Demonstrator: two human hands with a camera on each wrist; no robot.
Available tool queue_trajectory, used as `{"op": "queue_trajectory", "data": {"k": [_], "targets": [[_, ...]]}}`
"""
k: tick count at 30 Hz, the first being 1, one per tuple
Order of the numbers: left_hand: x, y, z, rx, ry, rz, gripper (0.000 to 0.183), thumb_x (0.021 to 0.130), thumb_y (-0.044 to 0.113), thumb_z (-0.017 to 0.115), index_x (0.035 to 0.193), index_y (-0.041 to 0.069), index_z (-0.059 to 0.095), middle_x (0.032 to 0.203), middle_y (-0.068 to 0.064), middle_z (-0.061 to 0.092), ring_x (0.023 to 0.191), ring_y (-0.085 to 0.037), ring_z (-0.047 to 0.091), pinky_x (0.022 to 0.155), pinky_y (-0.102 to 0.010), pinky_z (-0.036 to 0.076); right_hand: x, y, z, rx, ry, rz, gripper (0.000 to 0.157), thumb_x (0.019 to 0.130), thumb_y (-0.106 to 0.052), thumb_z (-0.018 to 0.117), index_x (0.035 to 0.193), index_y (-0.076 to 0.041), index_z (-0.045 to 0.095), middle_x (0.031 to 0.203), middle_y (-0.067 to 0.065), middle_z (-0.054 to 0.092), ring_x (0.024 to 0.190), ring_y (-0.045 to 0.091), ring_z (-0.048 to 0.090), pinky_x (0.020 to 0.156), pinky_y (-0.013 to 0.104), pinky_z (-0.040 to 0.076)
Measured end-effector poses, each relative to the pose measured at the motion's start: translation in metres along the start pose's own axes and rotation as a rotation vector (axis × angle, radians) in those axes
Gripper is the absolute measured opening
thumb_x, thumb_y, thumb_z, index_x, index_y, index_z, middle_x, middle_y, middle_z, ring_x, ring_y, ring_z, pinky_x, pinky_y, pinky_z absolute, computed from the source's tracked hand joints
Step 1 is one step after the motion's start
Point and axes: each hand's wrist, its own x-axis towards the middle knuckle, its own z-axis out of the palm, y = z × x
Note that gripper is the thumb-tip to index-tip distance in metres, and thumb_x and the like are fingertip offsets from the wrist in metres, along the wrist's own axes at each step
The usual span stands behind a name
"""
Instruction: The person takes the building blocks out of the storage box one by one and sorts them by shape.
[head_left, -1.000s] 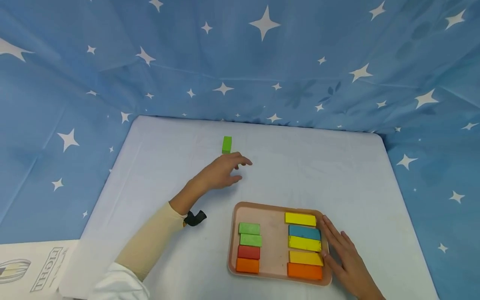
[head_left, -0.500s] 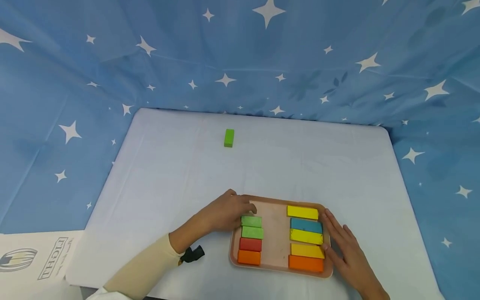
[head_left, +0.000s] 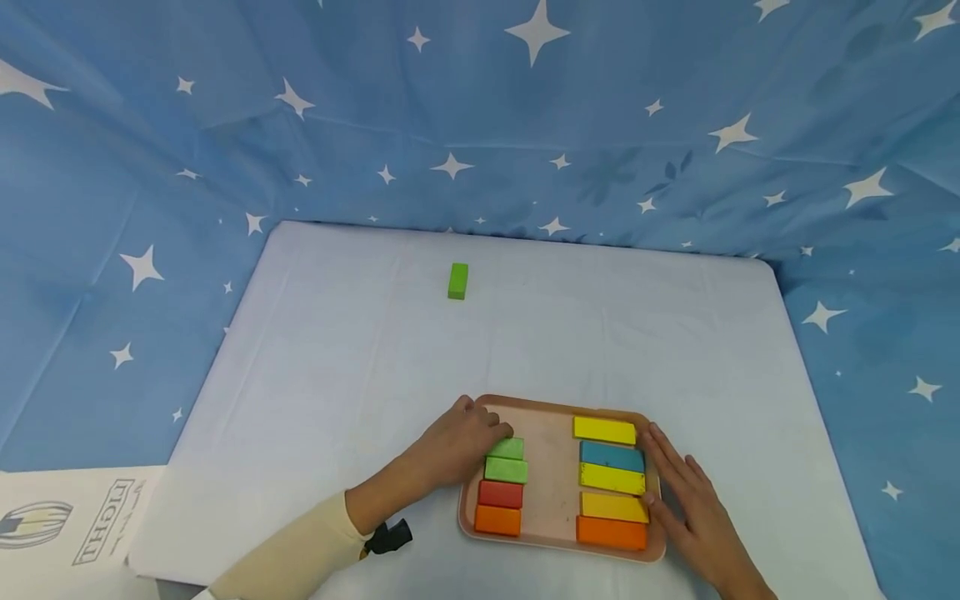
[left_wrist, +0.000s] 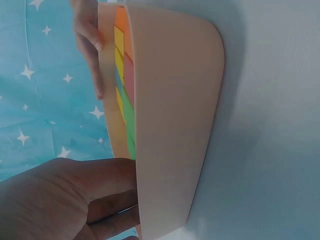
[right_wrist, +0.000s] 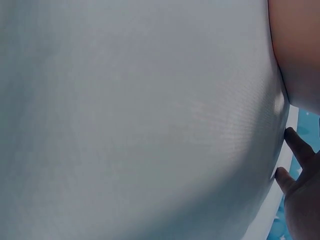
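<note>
1. Head view: the left hand point(head_left: 461, 446) reaches over the tray point(head_left: 551, 542) at its far left corner. Its fingers bend down narrowly at the farther light green block point(head_left: 512, 448); whether they pinch it or only the rim, I cannot tell.
2. Just nearer than those fingers lie a second light green block point(head_left: 506, 470), a red block point(head_left: 500, 494) and an orange block point(head_left: 497, 520), apparently stacked side by side to make a tidy column.
3. The right hand point(head_left: 688, 521) lies along the opposite rim, fingers nearly straight, thumb apart, gripping nothing; probably it steadies the tray. Inward of its fingers sits a column of longer blocks point(head_left: 611, 505), yellow, blue and orange.
4. Well beyond the left fingers, a bright green block point(head_left: 458, 281) stands alone on the worktop point(head_left: 337, 333) (the only loose one in sight).
5. Left wrist view: the fingers pass behind the tray's wall, tips hidden.
6. Right wrist view: two extended fingers, spread apart, show low at the edge; what they touch is unclear.
</note>
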Motion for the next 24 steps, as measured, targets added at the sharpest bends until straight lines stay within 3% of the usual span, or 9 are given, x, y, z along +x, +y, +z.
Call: {"op": "queue_trajectory", "data": {"k": [9,16,22,24], "targets": [[-0.002,0.007,0.001,-0.145,0.01,-0.03,0.04,0.084,0.009,0.085,0.122,0.014,0.072,0.107,0.0,0.071,0.098,-0.013,0.063,0.093,-0.026,0.054,-0.002,0.001,0.002,0.008,-0.025,0.028,0.07,0.105,-0.027,0.06,0.166,-0.027,0.027,0.175,-0.004,0.018,0.157,-0.007,0.005,0.129,0.06,0.002],[0.0,0.007,0.0,-0.262,-0.009,-0.076,0.042,0.084,-0.002,0.079,0.122,0.013,0.07,0.109,-0.001,0.064,0.089,-0.007,0.059,0.082,-0.017,0.056,-0.004,0.002,0.004,0.002,-0.031,0.034,0.07,0.105,-0.028,0.059,0.167,-0.027,0.026,0.175,-0.005,0.017,0.156,-0.009,0.002,0.129,0.06,0.001],[0.0,0.004,-0.006,-0.357,0.012,-0.1,0.046,0.08,-0.011,0.074,0.119,0.013,0.071,0.13,-0.008,0.061,0.1,-0.01,0.061,0.088,-0.02,0.056,-0.003,0.003,0.004,0.005,-0.028,0.033,0.07,0.105,-0.028,0.059,0.167,-0.027,0.026,0.175,-0.005,0.017,0.156,-0.01,0.002,0.129,0.06,-0.001],[0.0,0.002,-0.009,-0.393,0.01,-0.105,0.047,0.081,-0.009,0.074,0.121,0.014,0.07,0.129,-0.007,0.061,0.101,-0.011,0.06,0.09,-0.021,0.057,-0.003,0.003,0.004,0.007,-0.029,0.031,0.07,0.105,-0.027,0.059,0.167,-0.027,0.025,0.175,-0.005,0.017,0.156,-0.01,0.001,0.129,0.06,-0.001]]}}
